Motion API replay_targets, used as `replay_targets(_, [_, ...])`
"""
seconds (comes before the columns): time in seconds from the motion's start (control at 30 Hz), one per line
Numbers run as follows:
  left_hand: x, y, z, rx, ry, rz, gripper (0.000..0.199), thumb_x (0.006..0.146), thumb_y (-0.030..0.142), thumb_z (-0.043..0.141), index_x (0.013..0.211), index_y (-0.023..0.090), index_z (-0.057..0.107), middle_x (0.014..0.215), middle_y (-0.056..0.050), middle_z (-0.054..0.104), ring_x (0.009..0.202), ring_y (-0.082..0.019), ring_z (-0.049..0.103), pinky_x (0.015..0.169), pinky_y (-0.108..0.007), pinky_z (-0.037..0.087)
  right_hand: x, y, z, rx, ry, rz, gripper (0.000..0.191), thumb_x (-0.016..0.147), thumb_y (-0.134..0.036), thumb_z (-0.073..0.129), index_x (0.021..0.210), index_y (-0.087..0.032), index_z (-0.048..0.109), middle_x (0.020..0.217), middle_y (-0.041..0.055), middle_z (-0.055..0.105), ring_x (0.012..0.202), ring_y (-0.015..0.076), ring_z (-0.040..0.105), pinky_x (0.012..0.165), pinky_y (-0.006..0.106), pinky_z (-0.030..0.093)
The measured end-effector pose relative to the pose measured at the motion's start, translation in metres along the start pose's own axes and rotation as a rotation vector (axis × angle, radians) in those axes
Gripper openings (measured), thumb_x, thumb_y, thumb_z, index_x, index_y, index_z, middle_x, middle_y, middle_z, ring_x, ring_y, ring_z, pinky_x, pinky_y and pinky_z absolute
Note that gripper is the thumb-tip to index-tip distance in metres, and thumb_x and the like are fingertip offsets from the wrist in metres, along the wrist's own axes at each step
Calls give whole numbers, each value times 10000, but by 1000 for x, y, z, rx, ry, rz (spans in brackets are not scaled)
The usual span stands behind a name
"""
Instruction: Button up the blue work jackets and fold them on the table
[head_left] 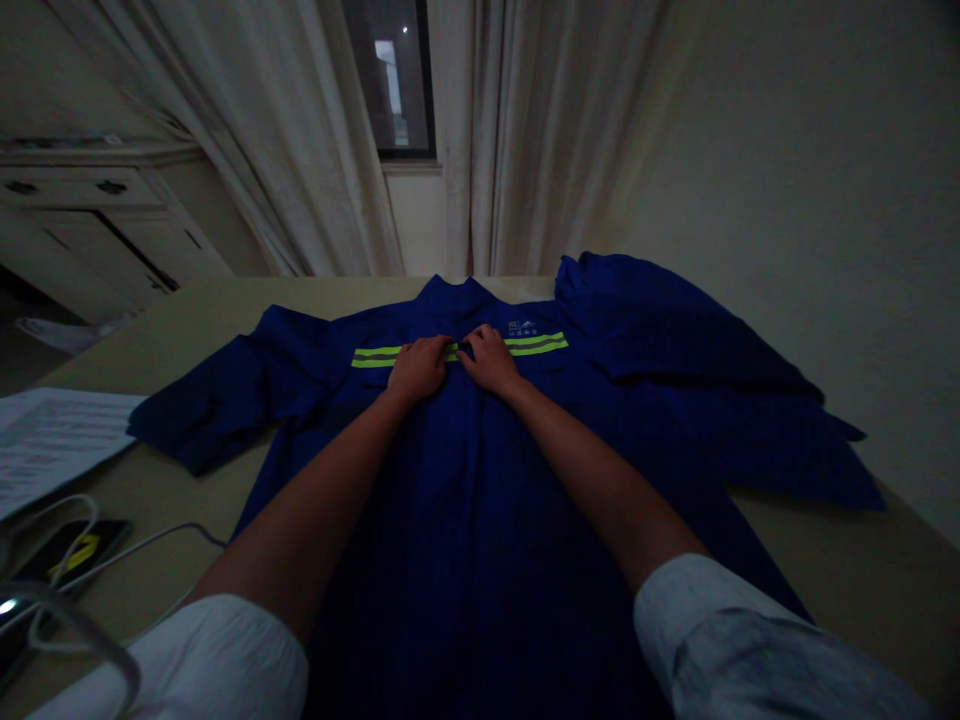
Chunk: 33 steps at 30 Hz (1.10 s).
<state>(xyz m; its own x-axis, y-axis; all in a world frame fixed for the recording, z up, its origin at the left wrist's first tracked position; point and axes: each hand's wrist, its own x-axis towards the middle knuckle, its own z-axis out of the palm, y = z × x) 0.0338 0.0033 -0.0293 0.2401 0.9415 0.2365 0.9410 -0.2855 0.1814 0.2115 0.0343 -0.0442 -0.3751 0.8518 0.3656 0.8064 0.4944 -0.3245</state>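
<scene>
A dark blue work jacket [525,520] lies front up, collar away from me and sleeves spread to both sides. Yellow-green reflective strips [536,345] cross its chest, and a small pale print sits above the right-hand one. My left hand [420,368] is closed at the front opening, fingertips on the cloth beside the strip. Facing it, almost touching, my right hand [489,360] pinches the other edge of the opening at the same height. Any fastener between the fingers is too dark and small to make out. The garment's lower end runs out of view.
The jacket rests on a pale table [217,300]. At left are printed papers [60,435], a dark device with a yellow mark [75,555] and white cables [142,560]. Curtains [517,130], a window [394,80] and a cabinet [105,220] stand beyond; a wall borders the right.
</scene>
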Motion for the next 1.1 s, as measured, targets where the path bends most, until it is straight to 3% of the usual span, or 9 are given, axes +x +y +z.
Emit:
replay_targets(0.23, [0, 0, 0, 10, -5, -11, 472, 981, 190, 440, 1431, 238, 575, 1376, -109, 692, 1275, -286, 626, 1075, -451, 462, 1, 4, 3, 59, 13, 18, 188, 983, -307, 652, 1119, -182, 685, 1227, 121, 553, 1151, 267, 546, 1055, 405, 445])
replay_targets(0.57, [0, -1, 0, 4, -4, -2, 487, 975, 180, 435, 1439, 235, 571, 1385, -110, 687, 1275, -290, 621, 1069, -457, 464, 8, 10, 4, 125, -54, 76, 252, 945, -286, 709, 1174, -197, 650, 1285, 105, 526, 1193, 263, 541, 1044, 414, 449])
replay_targets(0.8, [-1, 0, 0, 20, -16, 21, 485, 999, 199, 404, 1448, 236, 581, 1451, -96, 654, 1330, -284, 587, 1098, -465, 448, 0, -2, -7, 29, -17, -23, 94, 995, -278, 657, 1059, -217, 690, 1135, 91, 627, 1078, 268, 557, 967, 390, 455])
replay_targets(0.93, [2, -3, 4, 16, -33, 123, 521, 1018, 228, 383, 1512, 286, 536, 1563, -48, 566, 1387, -263, 546, 1129, -471, 421, -1, -5, -13, 17, -13, -61, 81, 997, -204, 634, 1014, -194, 712, 1134, 97, 637, 1084, 259, 557, 957, 376, 451])
replay_targets(1.1, [5, -3, 3, 18, -89, 162, 462, 1049, 356, 370, 1428, 326, 632, 1575, -13, 554, 1423, -274, 516, 1142, -497, 404, -9, -5, -21, 79, -30, -166, 31, 964, -155, 674, 962, -160, 704, 1103, 105, 628, 1049, 249, 555, 954, 377, 438])
